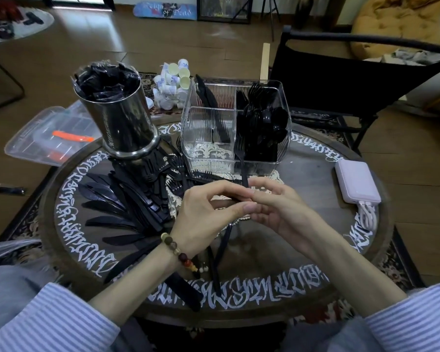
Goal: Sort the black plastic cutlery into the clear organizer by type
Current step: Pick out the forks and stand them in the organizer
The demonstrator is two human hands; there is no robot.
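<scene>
**Hands meet on one fork — tines point at the organizer**

Both hands are together at table centre. Left hand (206, 212) and right hand (277, 209) pinch the same black fork (243, 165) at mid-handle; fingertips of the two hands touch or nearly touch, and which one carries the load cannot be told.

Fork's long axis runs away from the person — tines up and forward, just in front of the clear organizer (208, 128), handle end showing below the hands.

Organizer lies straight ahead, near. Its far right compartment holds forks, spoons sit in front of them, knives stand on the left; near left compartment looks empty.

Judgement: fork compartment is on the right side, so the right hand is nearer. Loose cutlery pile (127, 199) lies to the left, unsorted — task partway.
</scene>
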